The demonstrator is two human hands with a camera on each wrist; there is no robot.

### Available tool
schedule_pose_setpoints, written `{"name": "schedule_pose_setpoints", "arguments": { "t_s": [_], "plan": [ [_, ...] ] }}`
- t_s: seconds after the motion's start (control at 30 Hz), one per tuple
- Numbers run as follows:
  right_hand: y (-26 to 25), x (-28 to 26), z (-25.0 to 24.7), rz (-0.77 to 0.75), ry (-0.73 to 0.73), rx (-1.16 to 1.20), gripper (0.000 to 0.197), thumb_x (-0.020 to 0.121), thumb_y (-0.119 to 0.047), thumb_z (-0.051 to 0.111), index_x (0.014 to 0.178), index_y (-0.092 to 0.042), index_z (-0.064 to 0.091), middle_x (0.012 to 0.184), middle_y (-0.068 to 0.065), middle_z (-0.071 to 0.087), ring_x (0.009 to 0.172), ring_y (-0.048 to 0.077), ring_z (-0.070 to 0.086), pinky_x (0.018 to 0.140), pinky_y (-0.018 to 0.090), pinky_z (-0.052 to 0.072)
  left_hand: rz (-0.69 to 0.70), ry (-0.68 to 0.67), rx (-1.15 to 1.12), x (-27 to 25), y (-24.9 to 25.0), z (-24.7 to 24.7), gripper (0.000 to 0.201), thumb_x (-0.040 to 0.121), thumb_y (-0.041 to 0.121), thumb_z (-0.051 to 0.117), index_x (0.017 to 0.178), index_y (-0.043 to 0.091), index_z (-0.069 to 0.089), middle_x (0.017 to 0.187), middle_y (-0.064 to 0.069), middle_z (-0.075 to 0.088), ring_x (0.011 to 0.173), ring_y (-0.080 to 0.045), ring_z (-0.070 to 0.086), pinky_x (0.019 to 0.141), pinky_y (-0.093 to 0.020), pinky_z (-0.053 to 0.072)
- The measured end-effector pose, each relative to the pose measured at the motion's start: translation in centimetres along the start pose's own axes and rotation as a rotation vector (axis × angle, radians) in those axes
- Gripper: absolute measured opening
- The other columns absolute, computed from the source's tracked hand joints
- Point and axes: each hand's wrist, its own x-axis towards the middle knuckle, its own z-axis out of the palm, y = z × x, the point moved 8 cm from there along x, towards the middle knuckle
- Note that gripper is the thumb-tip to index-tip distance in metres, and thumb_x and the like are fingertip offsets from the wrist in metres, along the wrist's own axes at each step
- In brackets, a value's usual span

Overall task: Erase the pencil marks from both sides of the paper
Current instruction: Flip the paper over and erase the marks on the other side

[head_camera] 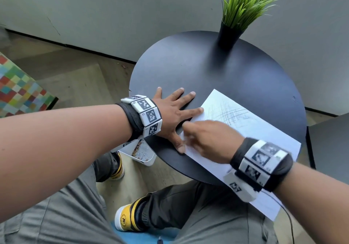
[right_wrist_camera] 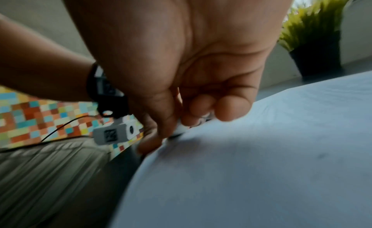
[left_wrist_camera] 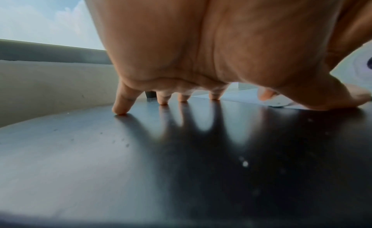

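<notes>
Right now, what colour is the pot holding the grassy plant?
Black; the pot shows best in the head view.

eraser [right_wrist_camera: 179, 129] mostly hidden in blurred right hand [right_wrist_camera: 193, 75]

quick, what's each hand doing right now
Left hand: open, fingers spread flat on the table and paper edge.
Right hand: pinching a small white eraser on the paper.

One paper [head_camera: 251, 130], one table [head_camera: 207, 73], one plant [head_camera: 243, 7] (potted), two hands.
</notes>
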Motion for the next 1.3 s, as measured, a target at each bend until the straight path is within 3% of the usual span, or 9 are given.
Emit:
{"name": "schedule_pose_setpoints", "arguments": {
  "t_s": [0.13,0.3,0.43,0.57,0.73,0.83,1.0,1.13,1.3],
  "plan": [
    [6.9,0.2,-3.3,0.316,0.136,-0.001,0.024,0.098,-0.04,0.043,0.101,-0.017,0.048,0.098,0.009,0.065,0.09,0.033,0.057,0.072,0.038,0.047,-0.043,-0.023,-0.022,0.1,-0.2,-0.2,0.136,0.039,0.102,0.051,0.145,0.056,-0.02,0.161,0.002,-0.029,0.149,-0.029,-0.021,0.102,-0.08,0.009],
    [1.6,0.4,-0.5,0.047,0.038,-0.062,0.011,0.097,-0.032,0.043,0.096,-0.022,0.04,0.099,0.005,0.062,0.093,0.033,0.06,0.072,0.039,0.047,-0.058,-0.064,-0.017,0.4,-0.2,-0.4,0.139,0.033,0.103,0.051,0.141,0.058,-0.025,0.159,0.001,-0.034,0.148,-0.034,-0.024,0.097,-0.085,0.008],
    [5.9,0.8,-2.8,0.205,0.145,-0.06,0.019,0.097,-0.037,0.044,0.105,-0.021,0.05,0.103,0.003,0.065,0.097,0.032,0.06,0.074,0.037,0.048,-0.063,-0.064,0.01,0.5,-0.3,-0.5,0.142,0.031,0.105,0.048,0.141,0.057,-0.026,0.16,0.002,-0.032,0.149,-0.034,-0.021,0.096,-0.082,0.018],
    [5.8,0.4,-2.8,0.147,0.168,-0.016,0.01,0.095,-0.036,0.048,0.1,-0.027,0.046,0.097,-0.004,0.06,0.09,0.025,0.057,0.075,0.035,0.045,-0.06,-0.065,-0.039,0.5,-0.3,-0.8,0.137,0.036,0.105,0.046,0.144,0.055,-0.023,0.162,0.003,-0.026,0.149,-0.031,-0.019,0.099,-0.08,0.018],
    [6.0,-0.5,-2.9,0.15,0.199,0.008,0.021,0.098,-0.044,0.048,0.104,-0.025,0.052,0.1,-0.004,0.058,0.092,0.024,0.056,0.079,0.038,0.047,-0.05,-0.011,-0.104,0.2,-0.1,-1.8,0.113,0.056,0.095,0.053,0.14,0.065,-0.016,0.164,0.0,-0.017,0.15,-0.034,-0.01,0.106,-0.077,0.014],
    [5.9,-0.9,-3.1,0.143,0.224,0.02,0.026,0.096,-0.045,0.044,0.1,-0.021,0.051,0.097,-0.002,0.058,0.088,0.026,0.056,0.076,0.039,0.046,-0.039,-0.025,-0.021,0.2,0.3,-0.9,0.117,0.051,0.097,0.054,0.141,0.065,-0.014,0.163,0.0,-0.022,0.149,-0.036,-0.016,0.105,-0.077,0.012],
    [5.5,-0.3,-3.1,0.176,0.221,-0.013,0.014,0.099,-0.034,0.046,0.105,-0.023,0.052,0.097,0.002,0.06,0.092,0.028,0.057,0.073,0.035,0.043,-0.051,-0.008,0.01,0.6,-0.2,-1.0,0.125,0.043,0.103,0.047,0.142,0.062,-0.018,0.162,-0.002,-0.026,0.149,-0.036,-0.018,0.103,-0.079,0.011],
    [0.5,-0.5,-0.4,-0.08,0.06,-0.099,0.008,0.096,-0.021,0.05,0.1,-0.015,0.052,0.095,0.004,0.056,0.088,0.03,0.057,0.068,0.037,0.04,-0.064,-0.039,0.012,0.6,-0.1,-0.7,0.128,0.04,0.104,0.048,0.14,0.063,-0.021,0.161,-0.002,-0.029,0.148,-0.038,-0.02,0.1,-0.082,0.011],
    [4.1,0.8,-2.4,0.076,0.141,-0.048,0.018,0.096,-0.024,0.045,0.112,-0.019,0.05,0.107,0.005,0.059,0.1,0.03,0.058,0.077,0.036,0.045,-0.064,-0.035,0.027,0.9,-0.1,-0.9,0.126,0.042,0.102,0.05,0.14,0.061,-0.018,0.161,-0.003,-0.029,0.148,-0.04,-0.019,0.097,-0.084,0.014]
  ]
}}
